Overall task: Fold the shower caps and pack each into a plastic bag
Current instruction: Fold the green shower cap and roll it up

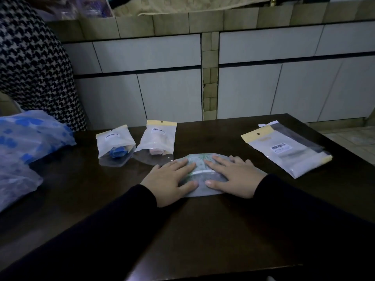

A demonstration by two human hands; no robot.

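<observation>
A clear shower cap with a green print lies folded flat on the dark table. My left hand presses palm-down on its left side and my right hand on its right side, fingers spread, thumbs near the front edge. Behind the cap stand two filled plastic bags with yellow headers, one holding a blue cap, one holding a pink cap. A stack of flat unfilled bags lies to the right.
Loose blue-printed shower caps are heaped at the table's left edge. A person in a houndstooth garment stands at the far left. A tiled wall runs behind the table.
</observation>
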